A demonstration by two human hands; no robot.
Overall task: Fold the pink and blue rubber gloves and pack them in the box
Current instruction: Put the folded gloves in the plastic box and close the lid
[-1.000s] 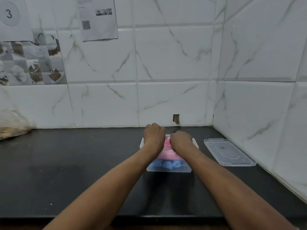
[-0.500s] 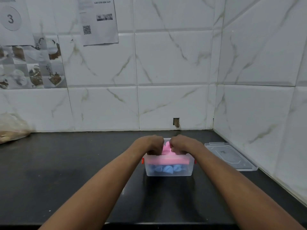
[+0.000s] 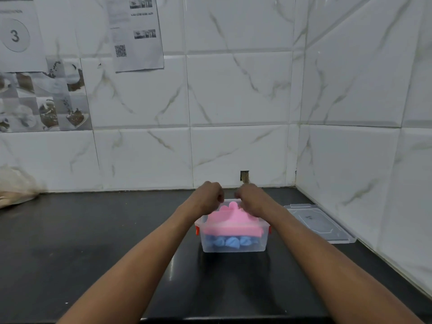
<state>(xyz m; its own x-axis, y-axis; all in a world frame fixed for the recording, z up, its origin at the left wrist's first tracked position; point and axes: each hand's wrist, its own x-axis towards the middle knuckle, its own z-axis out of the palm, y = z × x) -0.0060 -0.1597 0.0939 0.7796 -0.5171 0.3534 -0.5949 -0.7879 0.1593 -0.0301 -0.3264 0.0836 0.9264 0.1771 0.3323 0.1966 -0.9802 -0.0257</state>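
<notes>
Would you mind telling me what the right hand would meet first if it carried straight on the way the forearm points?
Probably the tiled back wall. The right hand sits at the far rim of the box, over the pink glove, aimed away from the person. Only bare counter seems to lie between, though depth is hard to judge.

Clear plastic box (image 3: 233,245) with red side clips, standing on a black counter (image 3: 93,242). Contents: blue glove (image 3: 230,242) at the bottom, seen through the front wall; pink glove (image 3: 230,222) folded on top, rising above the rim. Left hand (image 3: 208,198) and right hand (image 3: 250,198) curled over the far side of the pink glove. Clear lid (image 3: 320,224) flat on the counter, right of the box, near the tiled wall (image 3: 233,101).
</notes>
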